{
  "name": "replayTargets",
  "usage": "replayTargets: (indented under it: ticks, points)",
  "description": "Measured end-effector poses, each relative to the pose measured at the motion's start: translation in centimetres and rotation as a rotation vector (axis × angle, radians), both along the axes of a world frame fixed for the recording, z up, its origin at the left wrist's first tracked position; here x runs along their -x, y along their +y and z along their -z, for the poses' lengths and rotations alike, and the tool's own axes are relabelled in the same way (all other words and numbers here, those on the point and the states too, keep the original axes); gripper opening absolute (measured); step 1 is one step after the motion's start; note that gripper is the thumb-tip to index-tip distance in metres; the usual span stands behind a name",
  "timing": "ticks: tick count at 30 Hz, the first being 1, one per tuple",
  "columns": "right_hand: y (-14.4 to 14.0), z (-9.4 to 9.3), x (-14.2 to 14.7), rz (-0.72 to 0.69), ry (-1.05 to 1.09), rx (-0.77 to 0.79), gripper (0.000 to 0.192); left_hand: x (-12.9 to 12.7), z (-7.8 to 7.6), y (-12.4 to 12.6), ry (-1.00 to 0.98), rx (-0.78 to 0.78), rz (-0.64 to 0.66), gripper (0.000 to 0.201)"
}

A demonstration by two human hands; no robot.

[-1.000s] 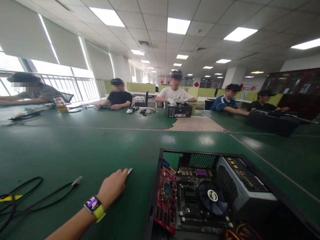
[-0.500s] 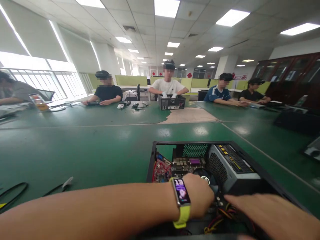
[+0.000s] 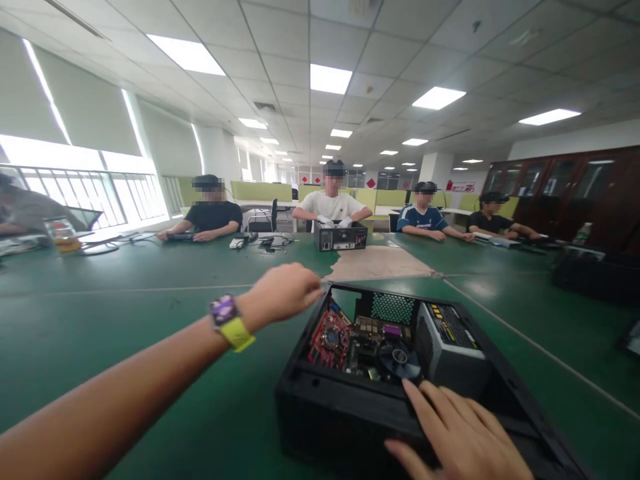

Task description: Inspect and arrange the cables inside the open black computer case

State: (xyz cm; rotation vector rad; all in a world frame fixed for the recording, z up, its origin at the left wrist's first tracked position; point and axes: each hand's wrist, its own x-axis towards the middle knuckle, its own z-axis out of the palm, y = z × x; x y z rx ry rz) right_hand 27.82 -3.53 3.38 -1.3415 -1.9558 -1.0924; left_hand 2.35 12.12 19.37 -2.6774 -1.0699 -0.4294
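Observation:
An open black computer case [image 3: 345, 417] lies on its side in front of me, with its inside facing up. Within it are a red circuit board [image 3: 327, 340], a round cooling fan [image 3: 399, 358] and a grey power supply [image 3: 453, 357]. My left hand [image 3: 283, 293], wearing a watch on a yellow strap [image 3: 240, 333], has its fingers curled at the far left corner of the case; its fingertips are blurred. My right hand [image 3: 463, 433] holds the near edge, fingers over the top and thumb on the front face.
The green table [image 3: 125, 367] has a bare beige patch [image 3: 380, 263]. Across it, a person in white gloves works on another computer case [image 3: 341, 237]. Cables and adapters [image 3: 265, 241] lie beyond on the left, and a dark bag-like object [image 3: 595, 277] is on the right.
My left hand has come out of the case to its far left corner. My right hand has moved onto the near edge. The case has shifted away across the table, and the view has tilted up.

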Motion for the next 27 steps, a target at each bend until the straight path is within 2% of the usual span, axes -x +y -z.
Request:
replayTargets:
  ticks: [2,3,5,8,10,12,14,16,19,22,25,27]
  points:
    - [5.3,-0.3,-0.7,-0.017,0.143,0.124,0.055,5.6,-1.6,1.5,-0.276,0.029,-0.135,0.03]
    - [8.3,-0.9,-1.0,-0.029,0.273,0.225,0.055,7.6,-1.5,1.6,-0.426,0.069,-0.187,0.03]
    - [14.5,-3.0,-1.0,-0.062,0.564,0.43,0.053,9.3,0.2,0.8,-0.664,0.18,-0.23,0.033]
    - [21.8,-6.7,2.4,-0.064,0.827,0.527,0.054,7.5,4.5,-0.6,-0.854,0.313,-0.193,0.035]
    - [22.9,-7.6,6.9,-0.088,0.934,0.543,0.056,5.0,6.9,-0.8,-1.021,0.366,-0.168,0.036]
    - [20.1,-6.7,11.8,-0.178,1.014,0.616,0.051,2.6,8.6,-0.5,-1.205,0.38,-0.179,0.038]
    - [14.5,-4.3,15.3,-0.337,1.126,0.739,0.052,0.5,9.7,-0.4,-1.326,0.389,-0.198,0.04]
    - [8.1,-1.7,16.8,-0.519,1.428,0.895,0.059,-1.8,10.3,-1.1,-1.376,0.41,-0.184,0.042]
    - [0.9,1.1,16.1,-0.772,1.838,1.024,0.066,-5.6,10.9,-3.7,-1.404,0.472,-0.096,0.042]
    - [-2.4,2.2,14.8,-0.873,1.867,0.915,0.056,-9.0,11.2,-7.2,-1.408,0.54,0.006,0.042]
    - [-3.5,2.9,14.7,-0.821,1.908,0.735,0.055,-11.3,11.0,-9.7,-1.392,0.577,0.093,0.041]
    - [-4.0,3.4,14.6,-0.752,1.942,0.648,0.06,-12.6,10.5,-10.5,-1.334,0.586,0.162,0.041]
